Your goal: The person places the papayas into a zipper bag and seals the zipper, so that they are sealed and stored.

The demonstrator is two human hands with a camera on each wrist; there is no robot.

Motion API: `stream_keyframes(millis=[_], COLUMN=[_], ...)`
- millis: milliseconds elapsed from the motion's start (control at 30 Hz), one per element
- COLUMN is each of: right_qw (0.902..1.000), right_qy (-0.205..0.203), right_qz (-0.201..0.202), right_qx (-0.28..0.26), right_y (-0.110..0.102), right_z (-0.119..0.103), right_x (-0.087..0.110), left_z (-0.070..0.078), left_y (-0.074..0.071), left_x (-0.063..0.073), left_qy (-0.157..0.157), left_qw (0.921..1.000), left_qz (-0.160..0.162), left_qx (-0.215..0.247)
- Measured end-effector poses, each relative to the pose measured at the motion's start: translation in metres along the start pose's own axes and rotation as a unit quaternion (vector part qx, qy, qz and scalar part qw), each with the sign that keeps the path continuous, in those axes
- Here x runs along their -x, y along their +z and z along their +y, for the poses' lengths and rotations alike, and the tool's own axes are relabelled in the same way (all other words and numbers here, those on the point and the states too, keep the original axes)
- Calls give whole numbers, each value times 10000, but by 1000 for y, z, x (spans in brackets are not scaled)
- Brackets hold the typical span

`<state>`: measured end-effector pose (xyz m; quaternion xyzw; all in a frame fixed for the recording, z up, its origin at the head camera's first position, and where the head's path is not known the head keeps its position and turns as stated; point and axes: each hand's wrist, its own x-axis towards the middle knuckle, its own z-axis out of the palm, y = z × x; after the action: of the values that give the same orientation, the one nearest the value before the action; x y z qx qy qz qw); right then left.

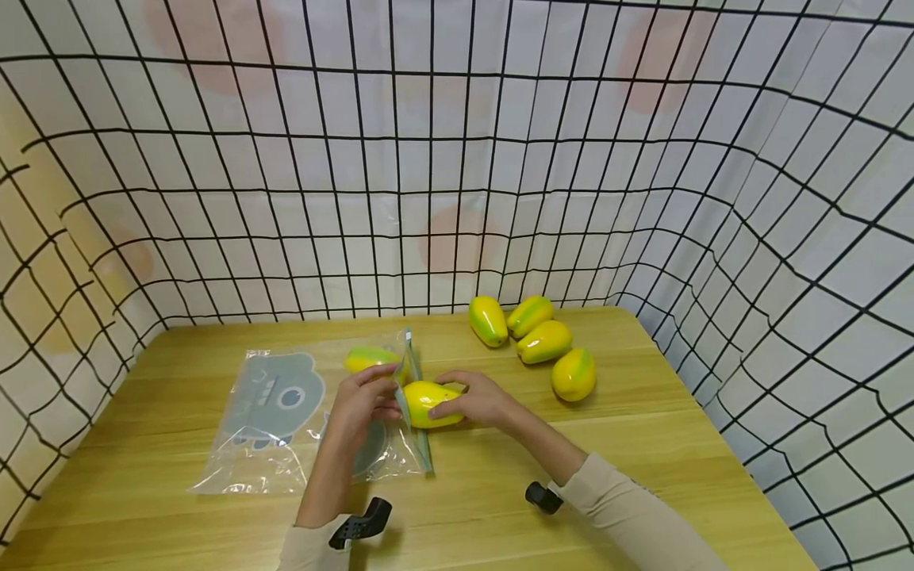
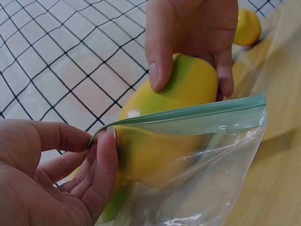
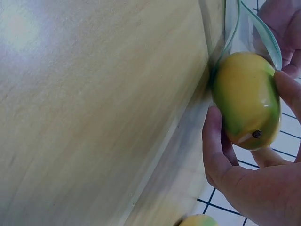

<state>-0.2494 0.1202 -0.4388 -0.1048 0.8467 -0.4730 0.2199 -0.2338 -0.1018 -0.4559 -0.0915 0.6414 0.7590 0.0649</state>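
Observation:
A clear zip bag (image 1: 227, 468) with a grey-blue print lies flat, its green zip edge (image 2: 202, 117) facing right. My left hand (image 1: 355, 406) pinches the upper lip of the bag's mouth between thumb and fingers. In my right hand (image 1: 487, 396), thumb and fingers grip a glossy yellow-and-green papaya (image 1: 427, 403) from its stem end. Its front part is inside the mouth, showing through the plastic in the left wrist view; the stem end (image 3: 256, 134) sticks out. Another papaya (image 1: 366, 358) lies inside the bag, partly covered by the left hand.
Several more papayas (image 1: 544, 342) sit at the back right of the wooden table (image 1: 500, 492). Black wire mesh (image 1: 378, 190) stands along the back and both sides, with pale cloth behind it. Each sleeve carries a small black wrist device (image 1: 362, 523).

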Motion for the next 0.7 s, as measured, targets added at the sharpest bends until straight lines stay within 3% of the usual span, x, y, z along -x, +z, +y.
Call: stream_keyframes(millis=[333, 567, 700], right_qw=[9994, 9995, 9983], right_qy=[-84, -42, -7], right_qz=[-150, -251, -368], right_qx=[-287, -176, -457], right_y=[4, 12, 18], right_z=[0, 1, -4], right_x=[-1, -5, -5], left_z=[6, 12, 13], left_y=[1, 2, 2], left_x=[1, 5, 5], left_qy=[104, 225, 249], left_qw=[9997, 9993, 9992], left_qz=[138, 203, 225], left_qx=[-166, -236, -229])
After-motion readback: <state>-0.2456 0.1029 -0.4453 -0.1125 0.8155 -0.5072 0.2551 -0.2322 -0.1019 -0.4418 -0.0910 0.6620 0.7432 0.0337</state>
